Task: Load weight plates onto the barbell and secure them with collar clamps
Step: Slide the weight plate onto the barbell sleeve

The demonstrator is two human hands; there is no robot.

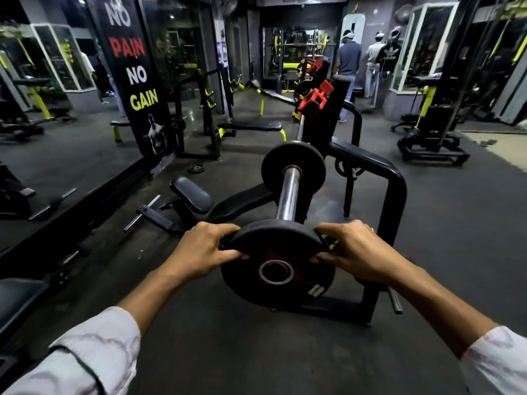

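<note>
I hold a black weight plate [278, 260] with a steel-ringed centre hole in both hands, just in front of the near end of the barbell sleeve [288, 195]. My left hand [204, 250] grips its left rim and my right hand [352, 249] its right rim. The plate tilts toward me, and its hole sits below the chrome sleeve's tip. One black plate [293, 168] sits further along the sleeve. A red collar clamp [313, 99] shows at the bar's far end, near another plate [303, 88].
The bar rests on a black bench rack [396, 183]. A padded seat [191, 195] and loose bars lie on the floor to the left, with a small plate [196, 168] beyond. A mirror wall and banner stand left. People [348, 58] stand at the back.
</note>
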